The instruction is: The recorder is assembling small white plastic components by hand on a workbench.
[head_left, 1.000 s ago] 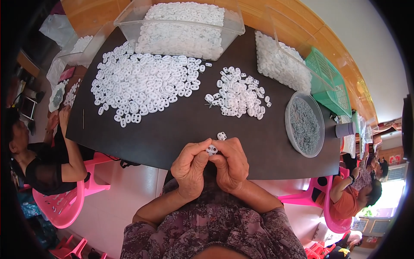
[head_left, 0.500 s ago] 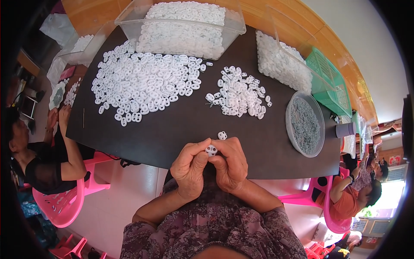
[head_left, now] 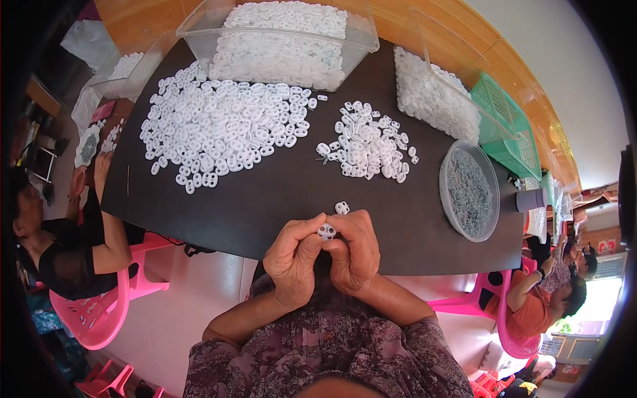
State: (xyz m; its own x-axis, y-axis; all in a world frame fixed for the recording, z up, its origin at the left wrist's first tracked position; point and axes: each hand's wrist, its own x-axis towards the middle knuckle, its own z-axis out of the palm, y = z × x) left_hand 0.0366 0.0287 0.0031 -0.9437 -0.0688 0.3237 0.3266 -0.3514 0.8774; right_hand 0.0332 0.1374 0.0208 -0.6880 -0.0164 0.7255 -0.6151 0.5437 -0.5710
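Note:
Between the fingertips of both my hands is a small white plastic piece with holes (head_left: 326, 231), held above the dark table's near edge. My left hand (head_left: 292, 257) pinches its left side with thumb and forefinger. From the other side, my right hand (head_left: 355, 253) grips it the same way; the fingertips hide part of it. Just beyond my fingers another white piece (head_left: 342, 207) lies on the table (head_left: 279, 199). A large pile of white oval two-holed pieces (head_left: 219, 126) spreads at the far left, and a smaller pile (head_left: 371, 142) lies right of the middle.
Clear bins of white pieces (head_left: 285, 46) (head_left: 438, 93) stand at the back, beside a green basket (head_left: 507, 119). A round tub (head_left: 494, 199) at the right holds small grey metal parts. People sit at left and right on pink chairs (head_left: 99, 312).
My hands and the white piece between them have barely shifted. At the left, the other person's head and hands have moved slightly.

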